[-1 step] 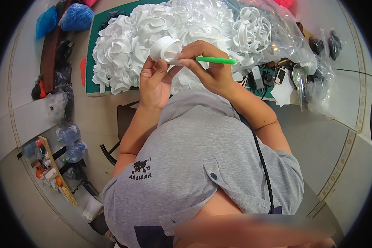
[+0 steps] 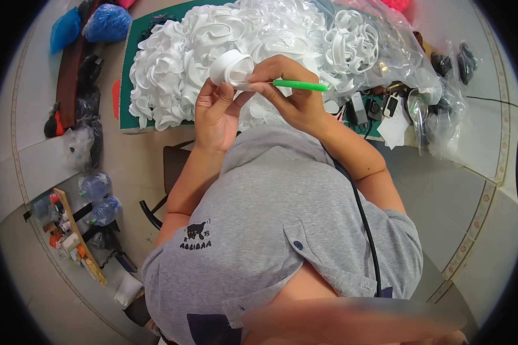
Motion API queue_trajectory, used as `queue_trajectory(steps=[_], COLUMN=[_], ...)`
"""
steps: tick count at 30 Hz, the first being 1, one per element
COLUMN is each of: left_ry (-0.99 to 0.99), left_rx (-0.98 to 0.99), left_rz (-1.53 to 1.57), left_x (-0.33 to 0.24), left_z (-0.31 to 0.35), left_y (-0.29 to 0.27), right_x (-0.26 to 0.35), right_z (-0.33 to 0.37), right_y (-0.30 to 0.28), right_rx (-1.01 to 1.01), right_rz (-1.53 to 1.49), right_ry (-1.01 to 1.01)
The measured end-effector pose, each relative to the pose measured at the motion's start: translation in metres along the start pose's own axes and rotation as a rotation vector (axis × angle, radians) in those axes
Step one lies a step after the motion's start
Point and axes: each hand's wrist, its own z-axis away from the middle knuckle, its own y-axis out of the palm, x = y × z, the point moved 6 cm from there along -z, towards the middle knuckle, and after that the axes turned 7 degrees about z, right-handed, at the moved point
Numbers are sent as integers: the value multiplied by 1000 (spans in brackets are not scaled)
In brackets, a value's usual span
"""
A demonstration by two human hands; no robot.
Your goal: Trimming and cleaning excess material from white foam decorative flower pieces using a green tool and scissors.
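Note:
A loop of flat white strip (image 2: 227, 65) is held up in front of the pile on the table. My left hand (image 2: 216, 115) closes on its lower edge, thumb pressed against the fingers. My right hand (image 2: 296, 102) pinches the right side of the loop with its fingertips. Also in the right hand is a thin tool with a bright green handle (image 2: 300, 85), lying sideways with the handle out to the right; its working tip is hidden by the fingers. Behind both hands lies a large heap of similar white strips (image 2: 172, 75), curled and overlapping.
The green tabletop (image 2: 126, 80) shows at the left. Clear plastic bags (image 2: 397, 52) and small black devices (image 2: 373, 109) lie at the right. A dark chair (image 2: 175, 167) stands below the table. On the left floor are water bottles (image 2: 95, 186) and a cluttered wooden shelf (image 2: 75, 230).

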Motion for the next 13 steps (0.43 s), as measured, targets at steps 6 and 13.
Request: queue_trajectory(steps=[6, 13], left_ry=[83, 109], left_rx=[-49, -35], left_rz=[-133, -154], left_x=[-2, -4], left_z=[3, 2], left_y=[-8, -4], right_x=[15, 6], right_z=[-1, 9], right_y=[0, 1], right_rx=[-41, -143], right_rz=[289, 459], right_ry=[-214, -438])
